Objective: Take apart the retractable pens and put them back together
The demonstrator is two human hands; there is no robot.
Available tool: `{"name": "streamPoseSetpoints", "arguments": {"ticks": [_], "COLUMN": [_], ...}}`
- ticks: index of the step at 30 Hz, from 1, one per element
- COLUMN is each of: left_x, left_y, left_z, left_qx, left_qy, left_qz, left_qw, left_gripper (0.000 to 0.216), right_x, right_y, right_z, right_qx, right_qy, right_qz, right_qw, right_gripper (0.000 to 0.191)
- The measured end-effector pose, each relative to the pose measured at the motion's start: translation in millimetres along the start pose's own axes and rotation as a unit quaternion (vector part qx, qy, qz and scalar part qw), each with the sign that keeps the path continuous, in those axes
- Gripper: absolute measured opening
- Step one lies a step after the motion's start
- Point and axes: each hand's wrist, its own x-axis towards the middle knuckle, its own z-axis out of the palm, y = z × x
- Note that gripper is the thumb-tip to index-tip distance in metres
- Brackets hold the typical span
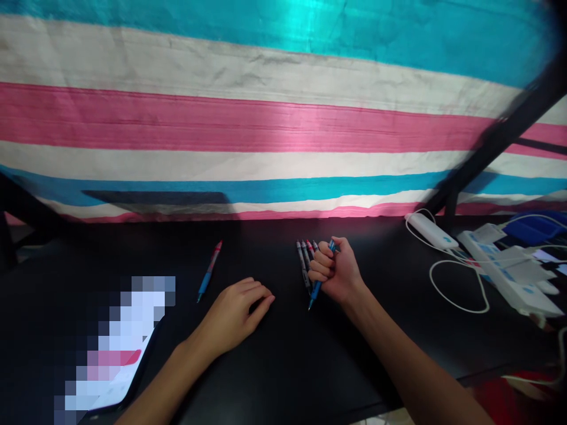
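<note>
My right hand (343, 273) is closed in a fist around a blue pen (315, 293). The pen is tilted, its tip pointing down toward me and its other end showing above the fist. Just left of and partly behind that hand, several pens (303, 264) lie side by side, dark and grey with one red end; the fist hides part of them. My left hand (239, 313) rests on the black table (274, 378), palm down and holding nothing, its thumb apart from the loosely curved fingers. Beyond it to the left lies a single red and blue pen (209, 271).
A phone (128, 378) with a lit, partly blurred screen lies at the left. On the right are a white power strip (509, 274) with plugs, a white device (432, 231), loose cables (460, 309) and a blue tray (534, 227). A striped sheet (266, 127) hangs behind the table.
</note>
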Motion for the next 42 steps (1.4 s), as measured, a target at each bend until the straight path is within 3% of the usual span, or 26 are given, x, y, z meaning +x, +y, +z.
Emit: {"name": "streamPoseSetpoints", "arguments": {"ticks": [12,16,20,23,25,27,31,33,35,37,39,42], "left_x": [0.4,1.8,2.0,0.8,-0.4,-1.6,-3.1,-3.5,-3.7,-4.0,-4.6,-6.1], "left_y": [1.0,-1.7,-9.4,-15.8,-19.9,-24.2,-30.9,-31.6,-31.1,-31.4,-33.7,-39.5], "left_z": [-1.5,-2.4,-3.4,-4.8,-5.4,-5.0,-2.3,-1.6,-1.9,-3.0,-4.0,-5.0], "left_qx": [0.013,0.034,0.098,0.176,0.231,0.273,0.309,0.312,0.315,0.318,0.314,0.284], "left_qy": [0.023,0.061,0.112,0.141,0.153,0.162,0.158,0.142,0.133,0.136,0.144,0.149], "left_qz": [0.013,0.015,-0.024,-0.07,-0.112,-0.156,-0.221,-0.236,-0.241,-0.234,-0.219,-0.195], "left_qw": [1.0,0.997,0.989,0.972,0.954,0.935,0.911,0.909,0.908,0.908,0.913,0.927], "left_gripper": [0.024,0.022,0.018,0.02,0.024,0.033,0.048,0.046,0.042,0.036,0.032,0.031], "right_x": [-3.2,-1.5,4.0,9.3,13.7,18.6,28.3,32.6,36.4,39.2,40.2,36.3], "right_y": [2.0,4.6,15.3,26.9,34.0,39.7,47.3,50.5,53.6,55.4,54.3,43.1], "right_z": [3.6,7.9,13.3,16.3,16.7,15.7,10.2,5.5,0.5,-2.9,-2.5,4.3], "right_qx": [-0.008,-0.033,-0.092,-0.186,-0.294,-0.44,-0.706,-0.772,-0.793,-0.785,-0.785,-0.835], "right_qy": [-0.029,-0.01,0.028,0.055,0.065,0.071,0.095,0.128,0.149,0.145,0.144,0.191], "right_qz": [-0.024,-0.043,-0.11,-0.171,-0.204,-0.242,-0.311,-0.316,-0.317,-0.327,-0.329,-0.289], "right_qw": [0.999,0.998,0.989,0.966,0.932,0.862,0.629,0.536,0.499,0.506,0.504,0.427], "right_gripper": [0.048,0.037,0.016,0.015,0.021,0.022,0.021,0.022,0.018,0.012,0.022,0.036]}}
